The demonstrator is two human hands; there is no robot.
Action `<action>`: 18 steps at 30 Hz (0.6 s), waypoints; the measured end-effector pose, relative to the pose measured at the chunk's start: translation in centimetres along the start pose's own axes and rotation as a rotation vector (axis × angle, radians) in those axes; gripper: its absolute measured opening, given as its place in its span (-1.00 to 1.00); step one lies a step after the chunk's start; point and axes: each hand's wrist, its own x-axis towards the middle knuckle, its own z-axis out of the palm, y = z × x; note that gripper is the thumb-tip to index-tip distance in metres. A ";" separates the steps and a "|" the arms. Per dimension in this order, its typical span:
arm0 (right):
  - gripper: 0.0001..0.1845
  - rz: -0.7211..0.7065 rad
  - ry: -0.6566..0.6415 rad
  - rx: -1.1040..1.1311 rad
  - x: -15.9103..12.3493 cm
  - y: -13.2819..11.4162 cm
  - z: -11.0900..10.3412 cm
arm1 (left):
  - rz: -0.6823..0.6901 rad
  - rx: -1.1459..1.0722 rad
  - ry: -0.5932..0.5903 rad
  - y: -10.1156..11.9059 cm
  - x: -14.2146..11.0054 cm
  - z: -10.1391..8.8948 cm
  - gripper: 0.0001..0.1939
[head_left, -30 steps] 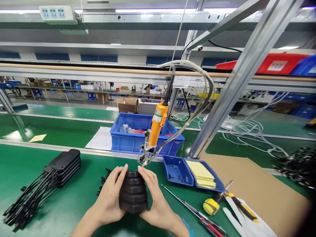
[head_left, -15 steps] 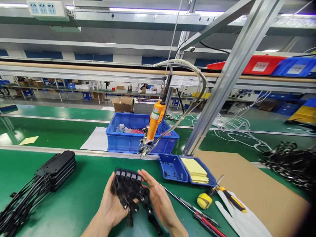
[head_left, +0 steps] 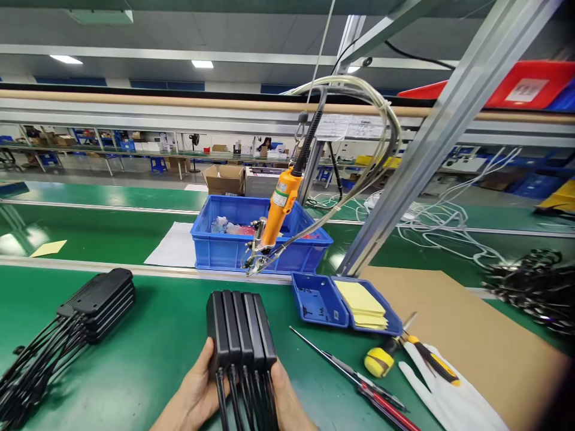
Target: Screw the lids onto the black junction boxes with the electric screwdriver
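Between my two hands stands a row of several black power adapters [head_left: 240, 332], pressed side by side with their cables hanging toward me. My left hand [head_left: 200, 386] grips the row from the left near the cable ends, thumb against the outer case. On the opposite side my right hand [head_left: 290, 398] is closed against the right end of the row; part of it is cut off by the lower edge. At the left, a stack of similar black adapters [head_left: 101, 299] lies on the green table [head_left: 148, 353], its cables trailing to the lower left corner.
An orange electric screwdriver [head_left: 281, 203] hangs before a blue crate [head_left: 224, 254]. Blue trays [head_left: 321, 317] hold small parts and yellow paper [head_left: 363, 302]. To the right lie a red-handled tool [head_left: 377, 398], a yellow screwdriver [head_left: 378, 361], pliers [head_left: 435, 362], a white glove [head_left: 467, 395] and cardboard [head_left: 458, 317].
The adapters have turned in my hands: their cases now stand upright, facing away, with the cables pointing toward me. My right hand has moved down and closed on the row. The view has shifted slightly.
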 end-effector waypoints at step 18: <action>0.11 -0.172 0.038 -0.427 -0.3 0.5 -0.1 | 0.106 0.216 0.096 -1.9 -0.3 -0.7 -0.24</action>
